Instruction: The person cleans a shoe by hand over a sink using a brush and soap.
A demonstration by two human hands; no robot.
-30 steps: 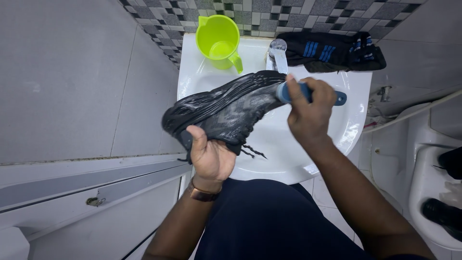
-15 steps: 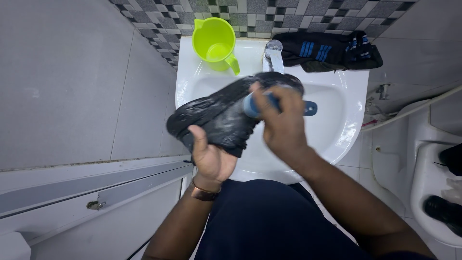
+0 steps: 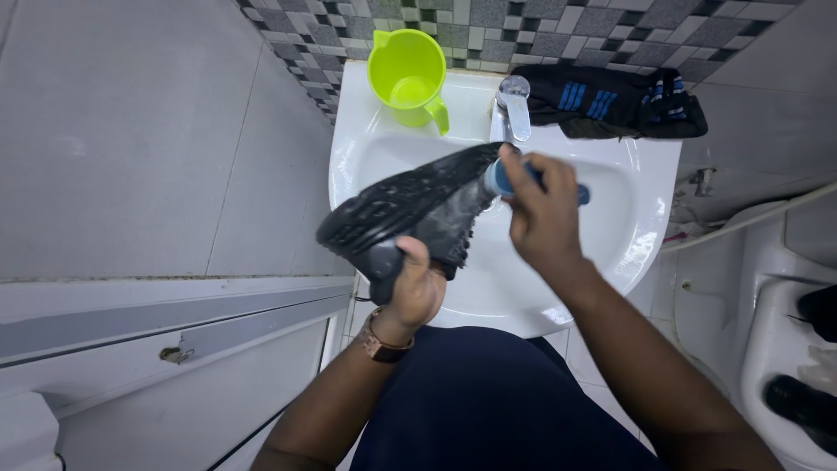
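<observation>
**Shoe under the brush, over the sink**

I see the left hand (image 3: 411, 292) gripping a black shoe (image 3: 410, 209) at its heel end, fingers wrapped around it, thumb on top. The shoe is wet and soapy, sole turned up toward the left, toe pointing at the tap (image 3: 515, 103). It hangs above the left part of the white sink (image 3: 636, 218), clear of the basin.

The right hand (image 3: 542, 214) is closed around a blue brush (image 3: 497, 179), fingers curled over the handle. The handle's end pokes out to the right of the hand. The brush head meets the shoe near the toe; I cannot tell the bristles.

On the sink's back rim: 1 green jug (image 3: 407, 70) left of the tap, dark socks (image 3: 615, 103) with blue stripes right of it. A watch (image 3: 380, 345) sits on the left wrist.
</observation>
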